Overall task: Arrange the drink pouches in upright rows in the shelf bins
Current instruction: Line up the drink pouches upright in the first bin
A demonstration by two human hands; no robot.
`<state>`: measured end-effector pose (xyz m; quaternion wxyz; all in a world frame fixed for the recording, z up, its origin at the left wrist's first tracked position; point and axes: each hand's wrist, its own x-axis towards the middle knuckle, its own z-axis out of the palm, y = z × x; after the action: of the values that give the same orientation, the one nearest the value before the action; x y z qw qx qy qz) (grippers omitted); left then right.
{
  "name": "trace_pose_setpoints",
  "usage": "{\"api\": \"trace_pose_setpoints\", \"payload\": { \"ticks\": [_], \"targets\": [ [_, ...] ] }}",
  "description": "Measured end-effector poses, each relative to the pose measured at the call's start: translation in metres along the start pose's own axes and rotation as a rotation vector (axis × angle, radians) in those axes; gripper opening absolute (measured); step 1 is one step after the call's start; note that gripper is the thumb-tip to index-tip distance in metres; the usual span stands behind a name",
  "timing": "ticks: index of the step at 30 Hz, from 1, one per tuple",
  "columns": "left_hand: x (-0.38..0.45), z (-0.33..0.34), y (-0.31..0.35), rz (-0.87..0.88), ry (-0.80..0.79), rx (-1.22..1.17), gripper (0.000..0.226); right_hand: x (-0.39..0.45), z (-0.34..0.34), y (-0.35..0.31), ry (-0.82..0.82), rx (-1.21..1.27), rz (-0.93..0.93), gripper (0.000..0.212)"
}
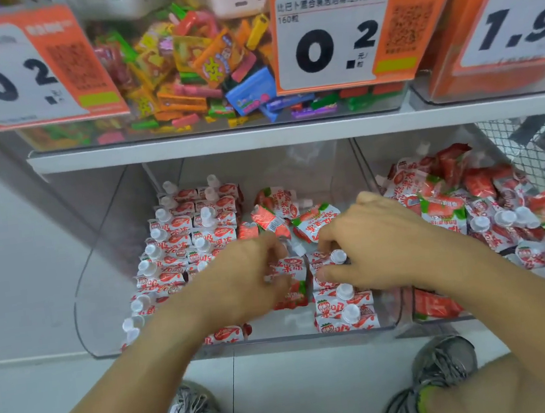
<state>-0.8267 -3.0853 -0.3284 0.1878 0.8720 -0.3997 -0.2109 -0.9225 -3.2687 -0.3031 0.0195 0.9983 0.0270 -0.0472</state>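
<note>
Head view: both hands reach into the clear middle bin [81,296] on the lower shelf. The left hand [238,278] has its fingers curled, pinching a drink pouch [288,269] near the bin's centre. The right hand [370,246] grips a neighbouring pouch [325,261], fingers curled over its top, thumb against its front. Upright rows of pouches [178,230] fill the bin's left side; loose pouches [282,212] lie toward its back. The right bin [403,320] holds a jumbled heap of pouches [488,202].
</note>
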Motion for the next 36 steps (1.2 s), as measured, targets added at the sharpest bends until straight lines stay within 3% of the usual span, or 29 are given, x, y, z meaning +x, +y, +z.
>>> {"api": "trace_pose_setpoints", "payload": {
  "ticks": [2,5,8,10,13,14,16,18,22,24,26,28,31,34,36],
  "targets": [
    [0.006,0.019,0.003,0.036,-0.020,0.169,0.051,0.000,-0.002,0.001,-0.018,0.008,-0.009,0.046],
    [0.016,0.038,0.004,0.106,0.002,0.396,0.067,-0.001,-0.004,0.005,-0.042,0.040,-0.039,0.046],
    [0.022,0.046,0.006,0.123,0.001,0.594,0.061,-0.003,-0.005,0.011,-0.043,0.127,-0.062,0.046],
    [0.023,0.043,0.004,0.141,0.025,0.551,0.049,-0.006,-0.004,0.018,0.025,0.247,-0.073,0.040],
    [0.016,0.027,0.001,0.140,0.098,0.201,0.014,-0.012,-0.002,0.023,0.123,0.376,-0.048,0.026],
    [0.012,0.021,0.001,0.115,0.106,0.088,0.012,-0.013,0.000,0.024,0.131,0.371,-0.047,0.024],
    [0.002,0.005,0.002,0.034,0.098,-0.076,0.016,-0.013,0.003,0.025,0.145,0.360,-0.043,0.023],
    [-0.009,-0.012,0.000,-0.045,0.052,-0.266,0.033,-0.013,0.003,0.024,0.135,0.377,-0.026,0.034],
    [-0.021,-0.027,-0.004,0.022,-0.008,-0.800,0.047,-0.012,-0.003,0.016,0.089,0.389,-0.017,0.068],
    [-0.021,-0.024,0.001,0.085,-0.044,-1.003,0.051,-0.010,-0.007,0.012,0.117,0.518,-0.012,0.067],
    [-0.018,-0.019,0.008,0.118,-0.047,-1.110,0.048,-0.008,-0.009,0.010,0.204,0.733,0.011,0.048],
    [-0.013,-0.017,0.013,0.153,0.059,-0.931,0.040,-0.006,-0.008,0.009,0.298,0.796,0.031,0.032],
    [-0.006,-0.017,0.007,0.194,0.339,-0.248,0.033,-0.001,-0.002,0.006,0.342,0.705,0.020,0.025],
    [0.000,-0.019,0.001,0.147,0.418,-0.235,0.032,0.004,-0.007,0.010,0.290,0.645,0.028,0.028],
    [0.006,-0.023,-0.006,0.087,0.517,-0.249,0.032,0.015,-0.016,0.017,0.133,0.444,0.061,0.037]
  ]
}}
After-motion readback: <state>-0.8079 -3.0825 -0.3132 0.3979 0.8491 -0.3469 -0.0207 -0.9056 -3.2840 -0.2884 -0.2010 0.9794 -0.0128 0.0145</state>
